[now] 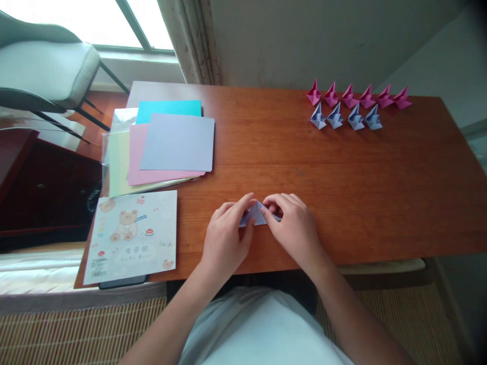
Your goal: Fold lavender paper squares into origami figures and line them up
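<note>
Between my two hands is a small folded piece of lavender paper [257, 215], triangular in its visible part, near the table's front edge. My left hand [229, 230] pinches its left side between thumb and fingers. On the opposite side, my right hand [292, 223] grips the right corner, thumb in front. The fingers cover both ends of the paper. At the far right stand a row of several pink origami figures [350, 96] and, before it, a row of several pale blue-lavender origami figures [355, 118].
Lavender sheets [178, 142] top a stack of coloured paper at the left, over pink sheets [136, 157] and a turquoise sheet [169, 109]. A bear-printed pad [133, 253] lies nearer me. Beyond the wooden table [258, 137] is a chair [45, 66].
</note>
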{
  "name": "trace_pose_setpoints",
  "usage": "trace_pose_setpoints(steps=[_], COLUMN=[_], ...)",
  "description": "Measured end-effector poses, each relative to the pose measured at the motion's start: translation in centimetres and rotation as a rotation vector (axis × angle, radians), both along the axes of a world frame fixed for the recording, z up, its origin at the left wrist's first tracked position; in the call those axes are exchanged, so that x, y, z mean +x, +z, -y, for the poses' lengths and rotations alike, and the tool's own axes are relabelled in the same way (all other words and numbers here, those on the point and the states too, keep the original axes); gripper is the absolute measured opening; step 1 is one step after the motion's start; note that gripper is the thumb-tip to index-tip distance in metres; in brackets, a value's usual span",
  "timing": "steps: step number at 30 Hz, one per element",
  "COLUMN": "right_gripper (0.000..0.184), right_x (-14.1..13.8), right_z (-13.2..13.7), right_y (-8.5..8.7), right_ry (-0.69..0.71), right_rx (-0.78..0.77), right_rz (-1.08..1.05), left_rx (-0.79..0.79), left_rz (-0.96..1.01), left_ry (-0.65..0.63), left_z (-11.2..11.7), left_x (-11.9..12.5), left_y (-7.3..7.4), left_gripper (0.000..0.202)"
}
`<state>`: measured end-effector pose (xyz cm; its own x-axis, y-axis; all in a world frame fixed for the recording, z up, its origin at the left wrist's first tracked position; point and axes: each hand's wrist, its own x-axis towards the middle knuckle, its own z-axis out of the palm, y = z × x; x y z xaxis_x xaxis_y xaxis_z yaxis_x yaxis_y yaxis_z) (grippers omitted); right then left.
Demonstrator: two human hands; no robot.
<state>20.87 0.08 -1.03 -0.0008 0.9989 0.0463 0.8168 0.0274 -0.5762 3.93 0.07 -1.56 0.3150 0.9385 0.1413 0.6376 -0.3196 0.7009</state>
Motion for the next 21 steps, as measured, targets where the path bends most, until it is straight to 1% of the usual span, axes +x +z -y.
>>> trace_pose_setpoints(steps=[4,12,18,21], right_gripper=[0.005,0.002,0.005,0.008], right_x=[-0.2,0.0,0.2,0.1], right_z=[0.3,0.9,1.0,0.8], right_y=[0.0,-0.1,0.1,0.0], right_ry=[0.003,0.057,0.086,0.071], right_rx=[-0.015,0.021,0.020,0.029], right_rz=[-0.004,-0.070,-0.074,-0.054], left_rx=[-0.027,0.033,0.055,0.053], left_rz=[0.013,-0.006,-0.007,-0.002], left_ry=[0.020,-0.019,-0.026,-0.025], left_z=[-0.1,0.1,0.0,0.1], left_x=[0.2,-0.1,-0.1,0.0], left_y=[0.0,0.0,0.1,0.1], left_gripper=[0.047,0.040,0.031,0.033])
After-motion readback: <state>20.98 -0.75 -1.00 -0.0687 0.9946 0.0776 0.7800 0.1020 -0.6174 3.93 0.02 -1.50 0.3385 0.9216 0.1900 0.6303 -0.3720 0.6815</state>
